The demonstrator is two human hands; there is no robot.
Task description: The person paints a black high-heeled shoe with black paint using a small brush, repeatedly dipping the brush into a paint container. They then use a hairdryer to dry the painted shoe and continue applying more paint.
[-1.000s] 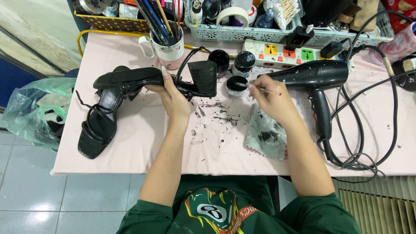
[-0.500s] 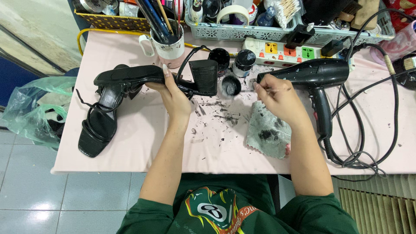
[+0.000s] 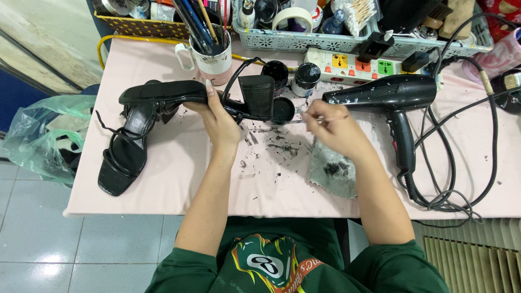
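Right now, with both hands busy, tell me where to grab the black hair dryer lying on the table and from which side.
Take the hair dryer by its handle, coming from the right side of the table. The handle points toward the person and lies bare, while the barrel's nozzle sits close to the right hand. The cord trails from the handle's end, so grip above it.

One camera only, worn on the person's head, looks steeply down (almost straight) over the chest and forearms onto the pink worktop [image 3: 179, 179], close in, with floor tiles at the left.
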